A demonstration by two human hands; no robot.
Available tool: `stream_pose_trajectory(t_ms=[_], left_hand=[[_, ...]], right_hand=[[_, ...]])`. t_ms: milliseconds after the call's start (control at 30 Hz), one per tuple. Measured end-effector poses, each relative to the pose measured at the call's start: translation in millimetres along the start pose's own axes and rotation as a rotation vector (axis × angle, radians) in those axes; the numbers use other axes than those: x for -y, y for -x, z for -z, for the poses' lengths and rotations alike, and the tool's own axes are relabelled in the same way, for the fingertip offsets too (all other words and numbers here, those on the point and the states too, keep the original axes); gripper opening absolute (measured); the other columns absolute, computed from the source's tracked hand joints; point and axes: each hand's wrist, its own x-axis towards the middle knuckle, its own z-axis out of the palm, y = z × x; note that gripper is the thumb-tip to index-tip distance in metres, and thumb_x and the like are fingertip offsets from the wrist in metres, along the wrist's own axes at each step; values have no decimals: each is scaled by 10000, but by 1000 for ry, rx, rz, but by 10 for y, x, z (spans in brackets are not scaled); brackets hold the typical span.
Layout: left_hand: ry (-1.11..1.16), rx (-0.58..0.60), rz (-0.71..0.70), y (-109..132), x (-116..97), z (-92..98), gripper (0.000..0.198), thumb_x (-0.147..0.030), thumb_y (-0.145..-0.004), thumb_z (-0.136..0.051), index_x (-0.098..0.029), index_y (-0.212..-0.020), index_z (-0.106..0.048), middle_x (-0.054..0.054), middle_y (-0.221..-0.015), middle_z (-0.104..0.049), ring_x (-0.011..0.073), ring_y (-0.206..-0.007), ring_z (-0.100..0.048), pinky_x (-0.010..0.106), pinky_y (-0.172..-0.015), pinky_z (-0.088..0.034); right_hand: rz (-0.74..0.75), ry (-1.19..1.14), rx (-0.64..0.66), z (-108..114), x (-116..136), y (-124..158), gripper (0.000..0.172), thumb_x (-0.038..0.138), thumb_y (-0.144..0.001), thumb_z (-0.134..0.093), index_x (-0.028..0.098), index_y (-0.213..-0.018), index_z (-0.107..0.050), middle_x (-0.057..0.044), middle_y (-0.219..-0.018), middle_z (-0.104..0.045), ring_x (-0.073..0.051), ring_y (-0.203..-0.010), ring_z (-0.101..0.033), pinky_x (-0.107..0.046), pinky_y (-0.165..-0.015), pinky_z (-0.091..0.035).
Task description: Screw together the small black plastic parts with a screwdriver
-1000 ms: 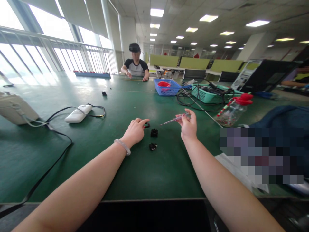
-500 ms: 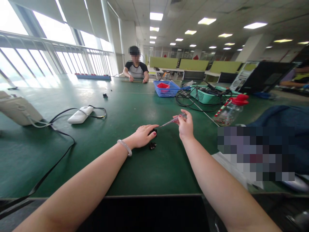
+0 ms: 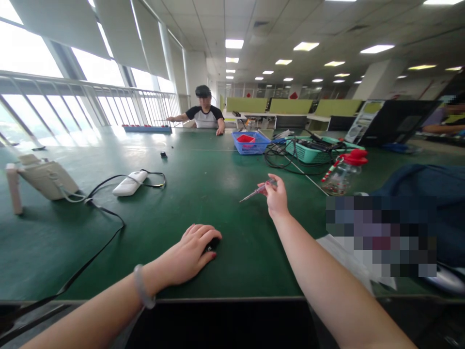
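Note:
On the green table near its front edge, my left hand (image 3: 194,254) curls over a small black part (image 3: 211,245) with shiny metal bits. Most of that part is hidden under the fingers and palm, so its kind is not clear. A pale bangle (image 3: 142,287) circles the left wrist. My right hand (image 3: 277,196) is raised over the table, closed around the clear, pinkish handle of a screwdriver (image 3: 250,195). Its thin metal shaft points left and downward, its tip apart from the left hand and the black part.
Left are a white power bank (image 3: 130,184), black cord (image 3: 103,247) and beige bag (image 3: 51,179). Farther back lie a small black piece (image 3: 163,155), blue basket (image 3: 250,145) and green basket (image 3: 308,152) of cables. A red-lidded bottle (image 3: 343,174) stands right. Another person (image 3: 205,111) sits opposite.
My left hand has moved toward me and slightly left, over the nearer black part's area; only one black part shows there now. The screwdriver stays in my right hand. The person opposite stretched one arm sideways.

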Motion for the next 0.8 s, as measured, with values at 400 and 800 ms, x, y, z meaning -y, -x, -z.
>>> stream_pose_trajectory(t_ms=[400, 800], left_hand=[[-204, -149, 155, 1233, 973, 317, 425, -331, -861, -571, -383, -1283, -542, 10, -1448, -504, 267, -1326, -485, 438, -1092, -450], [-306, -389, 384, 1659, 1264, 293, 559, -499, -834, -537, -672, -1321, -322, -129, -1144, -677, 260, -1041, -669, 473, -924, -575]], right_hand=[[-27, 18, 58, -33, 32, 50, 386, 349, -777, -628, 230, -1124, -507, 31, -723, -679, -182, -676, -701, -394, -733, -574], [-15, 23, 76, -59, 31, 70, 373, 348, -779, -621, 231, -1115, -510, 29, -719, -670, -188, -681, -695, -388, -710, -564]])
